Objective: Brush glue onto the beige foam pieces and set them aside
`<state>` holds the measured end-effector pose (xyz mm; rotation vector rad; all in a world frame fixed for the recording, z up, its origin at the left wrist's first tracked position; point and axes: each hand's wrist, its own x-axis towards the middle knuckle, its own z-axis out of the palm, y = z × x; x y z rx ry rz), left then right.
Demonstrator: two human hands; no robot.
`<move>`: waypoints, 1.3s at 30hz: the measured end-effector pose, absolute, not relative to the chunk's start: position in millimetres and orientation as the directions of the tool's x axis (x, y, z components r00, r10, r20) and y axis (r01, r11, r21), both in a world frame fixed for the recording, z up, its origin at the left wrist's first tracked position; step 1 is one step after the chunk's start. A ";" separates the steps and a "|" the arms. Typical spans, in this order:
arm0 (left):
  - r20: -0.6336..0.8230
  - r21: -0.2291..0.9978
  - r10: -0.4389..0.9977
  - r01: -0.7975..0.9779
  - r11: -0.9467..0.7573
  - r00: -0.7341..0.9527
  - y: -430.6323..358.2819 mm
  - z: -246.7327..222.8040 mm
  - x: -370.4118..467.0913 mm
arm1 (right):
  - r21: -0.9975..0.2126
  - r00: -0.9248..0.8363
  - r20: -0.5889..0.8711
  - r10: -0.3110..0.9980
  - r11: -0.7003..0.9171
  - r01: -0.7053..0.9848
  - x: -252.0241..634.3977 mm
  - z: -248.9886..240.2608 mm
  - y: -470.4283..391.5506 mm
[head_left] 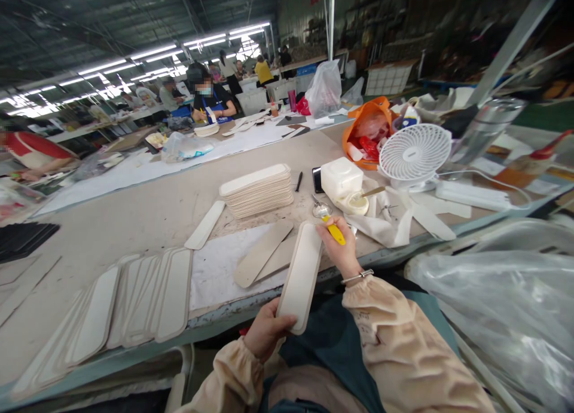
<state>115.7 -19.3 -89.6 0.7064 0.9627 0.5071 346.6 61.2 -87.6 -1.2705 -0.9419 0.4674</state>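
Observation:
My left hand (pixel 270 329) grips the lower end of a long off-white panel (pixel 301 275) with rounded corners, thumb on its face. The panel is tilted up in front of me, past the table's edge. My right hand (pixel 338 245) is closed around a tool with a yellow handle (pixel 335 232), close to the panel's upper right corner; the tool's kind I cannot make out. A shiny metal piece (pixel 321 208) lies just beyond it; whether they join is unclear. Behind the panel, loose beige pieces (pixel 264 254) lie on a white sheet (pixel 210 269).
A neat stack of panels (pixel 258 189) stands ahead, and a fanned row (pixel 170 293) lies left. To the right are a white container (pixel 343 177), a small pot (pixel 357 204), a white fan (pixel 415 153), an orange bag (pixel 370 126) and a bottle (pixel 529 168). A co-worker (pixel 210 99) sits opposite.

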 end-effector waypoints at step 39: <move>-0.624 0.676 0.653 -0.122 0.727 0.428 -20.2 -100.5 118.8 | -0.986 0.473 0.137 0.870 0.072 0.153 336.9 -82.0 58.4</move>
